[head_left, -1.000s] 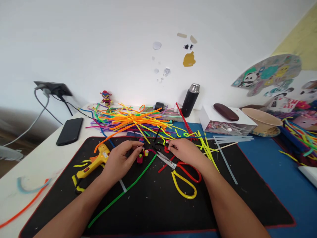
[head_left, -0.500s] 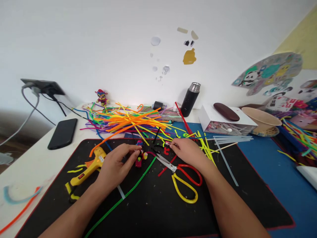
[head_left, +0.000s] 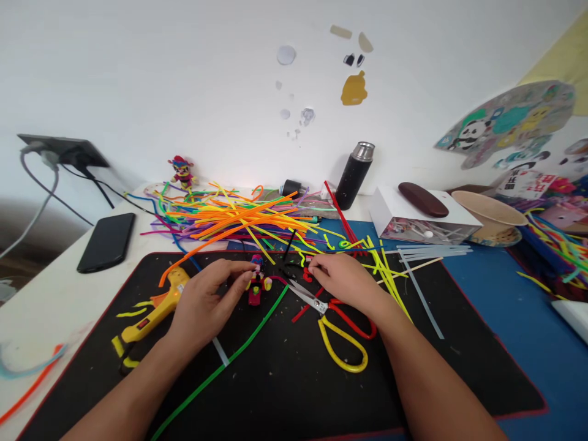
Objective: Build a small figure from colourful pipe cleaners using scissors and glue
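My left hand point(head_left: 211, 294) has thumb and forefinger closed on the head of a small pipe-cleaner figure point(head_left: 255, 285) in dark red, blue and yellow, which stands on the black mat point(head_left: 285, 392). My right hand point(head_left: 337, 275) is pinched beside a small curled red pipe-cleaner piece point(head_left: 307, 275); what its fingertips hold is too small to make out. Scissors point(head_left: 324, 308) with one red and one yellow handle lie partly open below that hand. A long green pipe cleaner point(head_left: 248, 343) runs from near the scissor tips toward the front edge. Left of my left hand lies a yellow glue gun point(head_left: 154, 315).
Behind the mat spreads a heap of coloured pipe cleaners point(head_left: 239, 217). A similar finished figure point(head_left: 182, 173) stands at the wall. Further right are a black flask point(head_left: 354, 177), a white box point(head_left: 383, 214) and clear glue sticks point(head_left: 421, 297). A phone point(head_left: 106, 243) lies left.
The view has tilted slightly. My right fingertips have shifted a little left, closer to the curled red piece. My left hand's fingers stay at the figure's head.
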Available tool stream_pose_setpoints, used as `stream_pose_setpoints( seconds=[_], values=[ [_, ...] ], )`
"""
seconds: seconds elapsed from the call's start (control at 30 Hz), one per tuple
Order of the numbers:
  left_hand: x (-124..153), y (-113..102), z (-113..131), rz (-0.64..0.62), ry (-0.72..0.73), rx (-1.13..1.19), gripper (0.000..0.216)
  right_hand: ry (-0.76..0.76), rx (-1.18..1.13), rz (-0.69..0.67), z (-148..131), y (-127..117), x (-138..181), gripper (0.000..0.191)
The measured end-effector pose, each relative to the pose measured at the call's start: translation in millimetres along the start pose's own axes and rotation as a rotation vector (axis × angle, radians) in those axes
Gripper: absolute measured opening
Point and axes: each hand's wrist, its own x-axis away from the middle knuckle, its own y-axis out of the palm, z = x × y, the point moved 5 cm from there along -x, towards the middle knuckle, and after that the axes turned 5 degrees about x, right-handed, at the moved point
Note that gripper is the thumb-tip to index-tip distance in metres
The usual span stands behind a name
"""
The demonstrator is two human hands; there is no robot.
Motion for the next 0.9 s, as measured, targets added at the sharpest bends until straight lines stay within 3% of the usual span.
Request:
stream_pose_setpoints(
  seconds=[0.3,0.67,0.9],
  values=[
    [0.2,1.7,-5.2,-0.008,-0.032,-0.030,0.031,0.097,-0.021,0.049,4.3,-7.2,1.3,0.026],
    [0.6,2.4,-5.8,-0.002,-0.017,-0.043,0.030,0.009,0.015,-0.030,-2.7,0.3,2.1,0.026],
    [0.1,1.8,-5.9,-0.003,-0.024,-0.057,0.030,0.037,-0.083,0.056,-0.7,-4.4,0.6,0.025]
  ],
)
